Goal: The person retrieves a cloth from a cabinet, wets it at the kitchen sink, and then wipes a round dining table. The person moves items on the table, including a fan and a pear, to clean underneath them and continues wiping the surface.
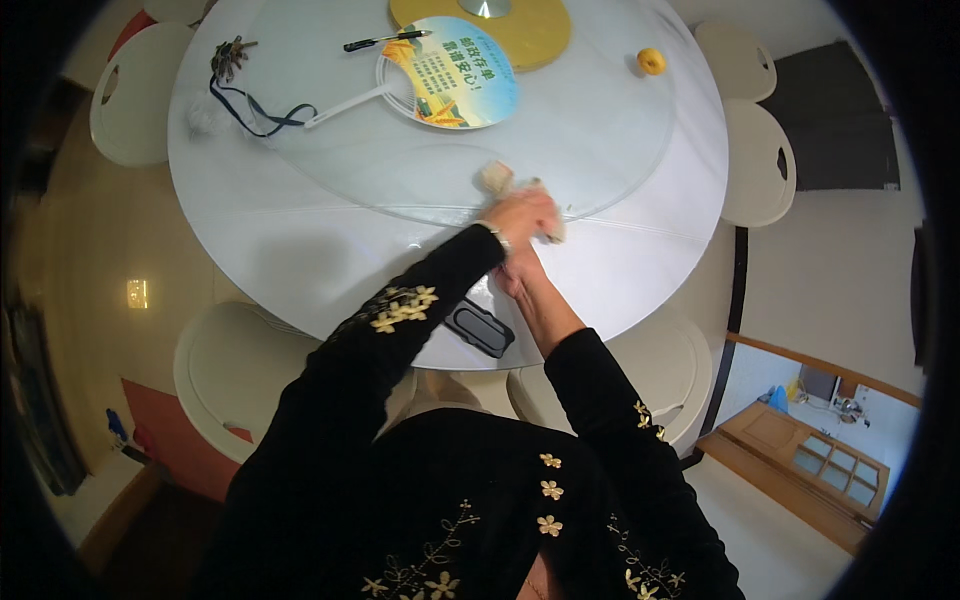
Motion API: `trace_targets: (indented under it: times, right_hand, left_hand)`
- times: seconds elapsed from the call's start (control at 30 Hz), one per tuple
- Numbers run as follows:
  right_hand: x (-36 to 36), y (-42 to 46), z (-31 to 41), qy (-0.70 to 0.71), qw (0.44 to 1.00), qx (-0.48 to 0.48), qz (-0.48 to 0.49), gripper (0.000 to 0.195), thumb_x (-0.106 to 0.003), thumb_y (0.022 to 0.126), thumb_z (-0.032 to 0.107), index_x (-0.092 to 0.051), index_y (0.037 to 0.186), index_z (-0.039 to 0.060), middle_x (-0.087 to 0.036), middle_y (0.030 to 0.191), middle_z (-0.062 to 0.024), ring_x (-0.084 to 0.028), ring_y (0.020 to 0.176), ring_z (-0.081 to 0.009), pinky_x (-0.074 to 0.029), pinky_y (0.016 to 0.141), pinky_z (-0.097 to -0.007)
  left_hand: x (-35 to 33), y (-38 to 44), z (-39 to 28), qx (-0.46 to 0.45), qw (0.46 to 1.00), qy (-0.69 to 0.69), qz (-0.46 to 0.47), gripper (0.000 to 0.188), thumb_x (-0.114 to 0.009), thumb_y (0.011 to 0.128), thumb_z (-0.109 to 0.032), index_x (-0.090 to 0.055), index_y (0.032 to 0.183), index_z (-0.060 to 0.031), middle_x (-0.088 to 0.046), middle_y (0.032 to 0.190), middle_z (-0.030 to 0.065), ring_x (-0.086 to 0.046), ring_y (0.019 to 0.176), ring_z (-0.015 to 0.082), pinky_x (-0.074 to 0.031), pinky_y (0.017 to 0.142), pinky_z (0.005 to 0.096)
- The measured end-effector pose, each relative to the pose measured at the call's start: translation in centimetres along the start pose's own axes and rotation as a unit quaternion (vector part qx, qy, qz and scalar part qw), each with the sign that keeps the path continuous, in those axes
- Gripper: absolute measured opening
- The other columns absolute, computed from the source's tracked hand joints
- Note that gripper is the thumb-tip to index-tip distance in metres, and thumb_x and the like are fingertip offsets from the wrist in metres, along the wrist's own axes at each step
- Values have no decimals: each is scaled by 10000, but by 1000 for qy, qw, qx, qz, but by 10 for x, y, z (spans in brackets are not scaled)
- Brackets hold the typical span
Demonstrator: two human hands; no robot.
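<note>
My left hand (pixel 521 214) presses a crumpled, pale beige and pink cloth (pixel 496 178) near the front rim of the round glass turntable (pixel 337 169). Motion blurs both hand and cloth; bits of the cloth show beyond the fingers and at their right side. Crossing beneath the left wrist, my right hand (pixel 511 280) is partly hidden, so its grip cannot be made out. A pale bracelet (pixel 496 235) circles the left wrist. Below the crossed wrists, a dark, flat, phone-like case (pixel 480 328) lies close to the table's front edge, partly covered by the left sleeve.
On the turntable are a plastic hand fan (pixel 457 75) bearing writing, a black pen (pixel 382 41) across its edge and a yellow fruit (pixel 651 61). Keys (pixel 231 56) on a dark lanyard (pixel 255 112) lie left. Pale stools (pixel 757 161) surround the round white table (pixel 247 217).
</note>
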State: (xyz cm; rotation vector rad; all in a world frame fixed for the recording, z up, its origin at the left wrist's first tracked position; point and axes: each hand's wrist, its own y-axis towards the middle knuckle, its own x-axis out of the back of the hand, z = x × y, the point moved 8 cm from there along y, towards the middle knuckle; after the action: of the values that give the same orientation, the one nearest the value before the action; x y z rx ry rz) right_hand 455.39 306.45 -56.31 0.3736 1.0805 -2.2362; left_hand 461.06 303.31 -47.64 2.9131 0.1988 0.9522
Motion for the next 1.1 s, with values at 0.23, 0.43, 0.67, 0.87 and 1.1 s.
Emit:
trace_targets:
  times: [0.23, 0.43, 0.67, 0.87, 1.1]
  right_hand:
    - [-13, -12, 1, -61, 993, -101, 3, 241, -577, 898, 167, -585, 1005, -48, -638, 972, -118, -635, 881, -182, -549, 780, -284]
    - [-8, -8, -6, -14, 997, -80, -1, 178, -567, 901, 159, -558, 1049, 61, -623, 944, -77, -610, 824, -155, -525, 689, -268]
    - [13, -15, 18, -22, 997, -63, 36, 246, -519, 885, 23, -497, 1130, 18, -595, 1099, -124, -605, 980, -213, -527, 836, -318]
    - [28, -32, 52, 38, 999, 0, 34, 312, -427, 860, -47, -446, 1167, 4, -541, 1145, -126, -555, 1084, -240, -496, 916, -322]
    - [20, -40, 46, 52, 990, -43, 123, 580, -327, 767, -107, -350, 1329, 33, -459, 1310, -113, -477, 1191, -215, -419, 979, -321]
  left_hand:
    - [167, -108, 64, 167, 852, 438, -233, 348, -508, 829, -135, -538, 1174, -92, -563, 1186, 75, -499, 1118, 306, -393, 932, 416]
    - [14, -26, 8, 57, 914, 401, 18, 399, -485, 836, -156, -489, 1231, -96, -467, 1295, 61, -396, 1216, 296, -340, 971, 453]
    - [58, -38, 20, 36, 919, 392, -1, 422, -420, 885, -208, -450, 1305, -179, -403, 1348, 51, -375, 1229, 227, -303, 962, 499]
    - [93, -118, 40, 86, 931, 352, -39, 500, -439, 878, -205, -386, 1376, -206, -249, 1480, 75, -212, 1361, 310, -166, 1060, 531]
    - [1, -39, -23, -73, 989, 112, 58, 420, -521, 861, -241, -486, 1273, -169, -418, 1362, 67, -347, 1290, 255, -254, 1052, 456]
